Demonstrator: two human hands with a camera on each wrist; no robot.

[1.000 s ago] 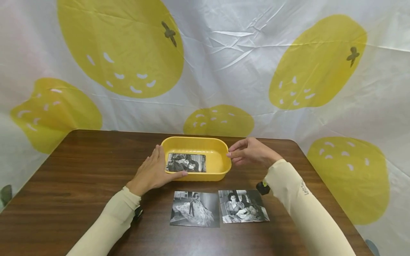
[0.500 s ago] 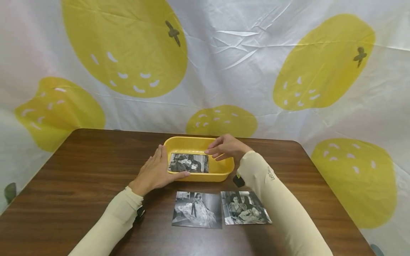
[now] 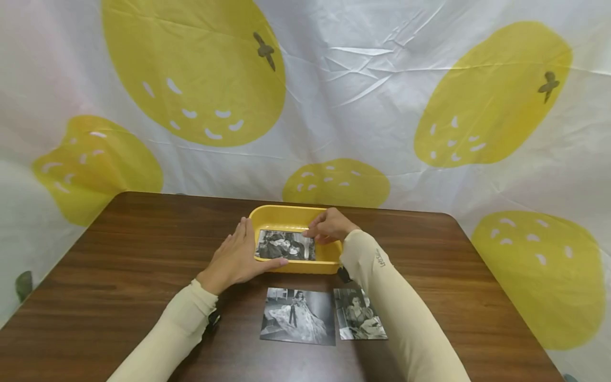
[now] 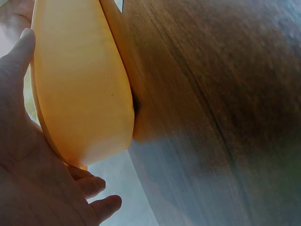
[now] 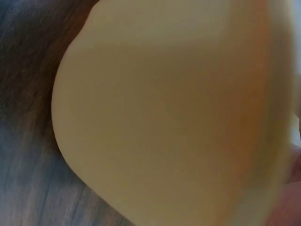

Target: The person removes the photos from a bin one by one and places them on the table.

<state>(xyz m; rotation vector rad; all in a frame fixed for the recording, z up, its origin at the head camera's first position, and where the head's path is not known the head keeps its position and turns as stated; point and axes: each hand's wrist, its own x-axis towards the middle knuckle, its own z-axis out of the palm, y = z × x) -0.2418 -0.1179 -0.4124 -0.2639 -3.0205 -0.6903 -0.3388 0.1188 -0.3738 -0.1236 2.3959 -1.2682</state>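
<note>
A yellow plastic tray (image 3: 296, 268) with rounded ends stands on the wooden table, and a black-and-white photograph (image 3: 281, 246) lies in its left part. My left hand (image 3: 231, 257) rests against the tray's left end, fingers extended along it and thumb on the front rim. In the left wrist view, the thumb (image 4: 23, 49) lies along the rim of the yellow wall. Inside the tray, my right hand (image 3: 330, 225) has its bent fingertips at the photograph's upper right corner; I cannot tell whether they pinch it. The tray's outer wall (image 5: 155, 113) fills most of the right wrist view.
Two more black-and-white photographs lie before the tray: a gowned figure (image 3: 298, 317) at left, and a seated figure (image 3: 360, 315) at right, partly covered by the right sleeve (image 3: 396, 297). A lemon-print cloth (image 3: 363, 106) hangs behind the table (image 3: 157, 249).
My right hand has left the tray's right rim, moving left over it and down to the photograph inside. My left hand stays at the tray's left end. The view has shifted slightly.
</note>
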